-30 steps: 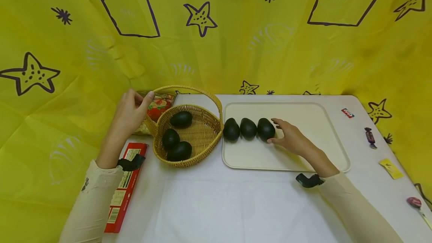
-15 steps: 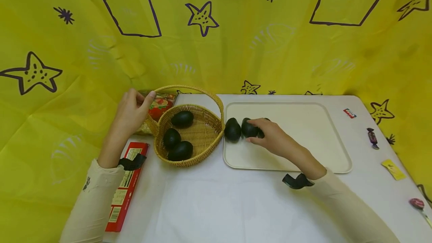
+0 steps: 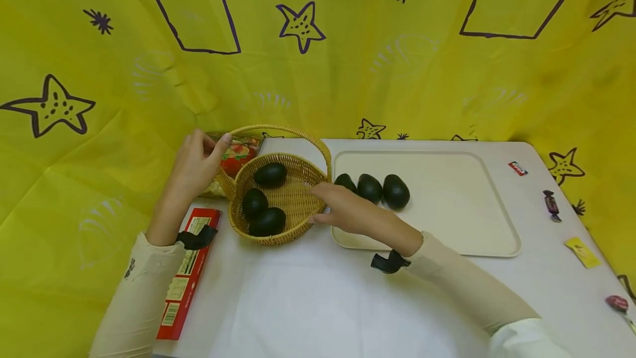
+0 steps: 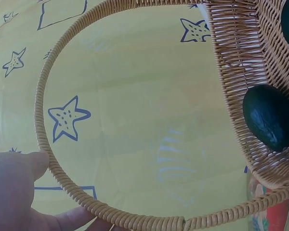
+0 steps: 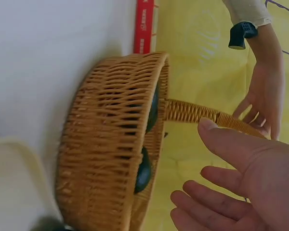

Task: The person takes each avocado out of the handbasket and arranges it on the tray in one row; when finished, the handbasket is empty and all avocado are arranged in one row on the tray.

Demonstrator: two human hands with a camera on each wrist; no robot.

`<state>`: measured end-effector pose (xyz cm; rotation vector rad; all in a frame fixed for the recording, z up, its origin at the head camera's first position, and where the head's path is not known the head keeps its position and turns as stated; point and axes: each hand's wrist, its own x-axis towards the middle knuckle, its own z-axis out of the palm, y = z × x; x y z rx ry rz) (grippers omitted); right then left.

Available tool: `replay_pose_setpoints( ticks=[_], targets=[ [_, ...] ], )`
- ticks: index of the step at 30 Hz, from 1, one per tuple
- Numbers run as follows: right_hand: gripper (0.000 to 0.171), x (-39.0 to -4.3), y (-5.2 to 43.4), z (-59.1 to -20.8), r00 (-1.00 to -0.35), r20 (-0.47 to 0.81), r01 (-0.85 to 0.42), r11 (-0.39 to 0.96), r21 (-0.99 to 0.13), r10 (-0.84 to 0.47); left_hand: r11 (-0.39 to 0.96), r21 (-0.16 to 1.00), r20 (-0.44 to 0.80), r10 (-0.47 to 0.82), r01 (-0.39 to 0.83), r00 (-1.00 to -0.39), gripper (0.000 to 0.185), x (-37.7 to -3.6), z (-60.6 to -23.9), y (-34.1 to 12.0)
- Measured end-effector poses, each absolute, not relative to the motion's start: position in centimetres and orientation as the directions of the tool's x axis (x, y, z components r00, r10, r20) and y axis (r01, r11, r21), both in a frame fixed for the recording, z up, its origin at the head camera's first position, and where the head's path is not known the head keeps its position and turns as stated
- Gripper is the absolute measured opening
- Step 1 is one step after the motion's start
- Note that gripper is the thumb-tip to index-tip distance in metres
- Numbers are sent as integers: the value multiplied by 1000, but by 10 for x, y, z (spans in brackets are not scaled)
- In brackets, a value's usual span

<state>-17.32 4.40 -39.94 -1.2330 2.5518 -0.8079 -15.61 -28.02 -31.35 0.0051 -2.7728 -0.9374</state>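
Over basket point(image 3: 293, 203) — right hand point(image 3: 338, 211) open, empty | left hand point(image 3: 196, 167) grips basket handle point(image 3: 278, 130)

Wicker basket point(image 3: 285, 198): a round, tan, woven vessel with a single arched handle point(image 3: 283, 129), standing upright on the white tabletop. The left hand point(image 3: 195, 167) pinches the handle's left end between thumb and fingers; the wrist view shows the thumb tip against the outer weave. The right hand point(image 3: 335, 209) hovers at the basket's right rim, fingers relaxed and spread, with fingertips point(image 3: 312, 189) reaching just over the rim. Three dark green avocados lie inside: one point(image 3: 270, 174) at the far side, one point(image 3: 254, 202) at the left wall, and one point(image 3: 267, 221) nearest the front rim, well left of the right fingertips.
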Motion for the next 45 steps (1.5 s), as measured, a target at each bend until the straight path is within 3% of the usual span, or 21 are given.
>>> replay_pose_setpoints(
  ticks=[10, 18, 24, 31, 39, 45],
  targets=[
    [64, -198, -21, -395, -608, -16, -689, 537, -487, -794, 791, 608, 201, -72, 67, -977, 59, -158, -315, -278],
    [67, -219, -64, -399, -651, -106, -677, 638, -367, -752, 784, 616, 204, -75, 69, -976, 63, -156, -314, -282],
    [56, -234, -83, -402, -678, -100, -681, 674, -288, -728, 783, 620, 188, -87, 50, -978, 66, -154, -313, -282],
    [53, -252, -99, -401, -704, -156, -646, 716, -266, -693, 785, 618, 170, -92, 34, -981, 68, -153, -311, -282],
    [53, -262, -99, -411, -715, -234, -585, 747, -315, -659, 797, 603, 172, -90, 32, -981, 68, -154, -311, -280],
    [55, -264, -96, -415, -727, -226, -579, 756, -306, -648, 787, 616, 170, -87, 37, -982, 68, -154, -312, -279]
  ],
)
